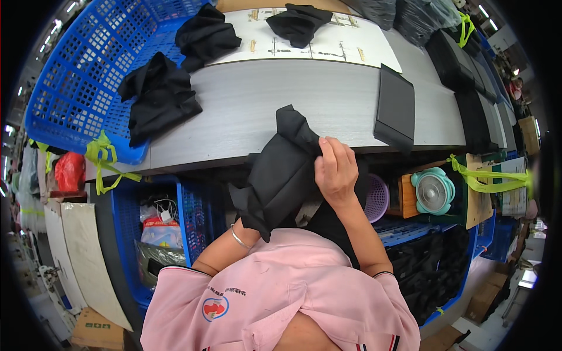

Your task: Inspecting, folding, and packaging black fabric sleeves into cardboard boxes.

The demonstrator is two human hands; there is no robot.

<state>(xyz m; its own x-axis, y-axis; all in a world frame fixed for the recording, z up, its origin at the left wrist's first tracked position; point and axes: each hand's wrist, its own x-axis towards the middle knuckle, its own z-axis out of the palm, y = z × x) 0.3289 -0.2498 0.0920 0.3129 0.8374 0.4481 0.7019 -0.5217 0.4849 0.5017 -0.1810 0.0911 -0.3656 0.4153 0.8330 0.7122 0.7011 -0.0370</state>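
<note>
A piece of black cloth, seemingly a sewn item with folds and a loose flap at its top, is held up in front of my body at the table's near edge. My right hand pinches its right upper edge between thumb and fingers. The cloth covers my left hand, so its fingers do not show; only my left forearm, with a silver bangle, comes out below. On the table to the right lies a flat, neatly folded black piece.
Two crumpled black cloths lie by a blue basket at left; another is on a white board. Folded black stacks are at right. Beneath the table are a small fan, a purple basket and blue crates.
</note>
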